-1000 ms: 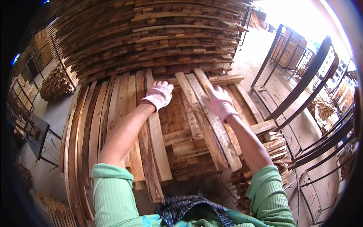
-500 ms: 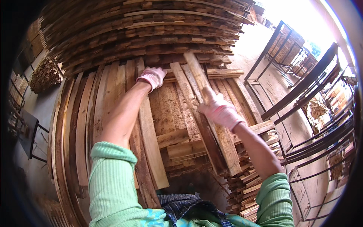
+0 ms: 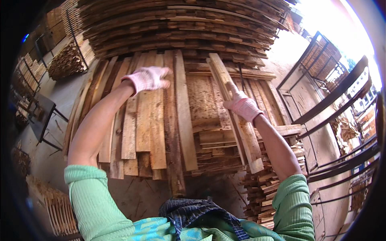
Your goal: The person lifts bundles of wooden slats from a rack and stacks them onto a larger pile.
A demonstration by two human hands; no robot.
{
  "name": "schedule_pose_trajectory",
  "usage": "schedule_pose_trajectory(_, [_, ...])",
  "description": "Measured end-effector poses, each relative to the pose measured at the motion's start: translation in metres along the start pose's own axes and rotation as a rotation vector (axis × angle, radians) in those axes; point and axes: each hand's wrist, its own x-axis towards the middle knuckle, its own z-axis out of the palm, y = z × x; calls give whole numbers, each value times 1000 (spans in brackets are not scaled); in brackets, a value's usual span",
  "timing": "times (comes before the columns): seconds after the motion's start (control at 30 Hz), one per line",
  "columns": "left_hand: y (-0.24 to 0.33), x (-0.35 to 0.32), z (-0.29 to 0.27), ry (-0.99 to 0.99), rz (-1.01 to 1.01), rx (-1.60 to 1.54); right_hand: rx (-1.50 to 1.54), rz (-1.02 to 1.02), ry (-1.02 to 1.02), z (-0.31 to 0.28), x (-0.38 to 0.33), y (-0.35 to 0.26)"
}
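Planks lie side by side under the flat, open left hand (image 3: 148,78), while the right hand (image 3: 242,105) is closed round a slanting board (image 3: 235,114) just right of them; it should probably be swung level and laid flush alongside.

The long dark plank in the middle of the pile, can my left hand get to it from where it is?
Probably yes. The left hand rests on the boards right beside the dark plank, and nothing lies over it.

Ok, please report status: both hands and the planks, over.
Left hand gloved, resting flat on the plank row. Right hand closed on a long plank, lifted at an angle. Nothing in the way.
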Motion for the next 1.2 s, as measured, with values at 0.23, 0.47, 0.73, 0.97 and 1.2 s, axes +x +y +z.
schedule_pose_trajectory(0.23, [-27, -57, 74, 239, 2, 306, -118, -403, 138, 63, 61, -31])
schedule_pose_trajectory(0.47, [-30, -84, 74, 233, -42, 236, -36, -169, 98, 76, 40, -132])
schedule_pose_trajectory(0.73, [-16, -110, 36, 129, -49, 82, -158, -224, 37, 60, 54, -116])
schedule_pose_trajectory(0.97, [-106, -144, 50, 452, -86, 197, 53, -117, 66, 81, 26, -173])
schedule_pose_trajectory(1.2, [59, -66, 63, 316, 339, 103, -48, -345, 237, 50, 22, -57])
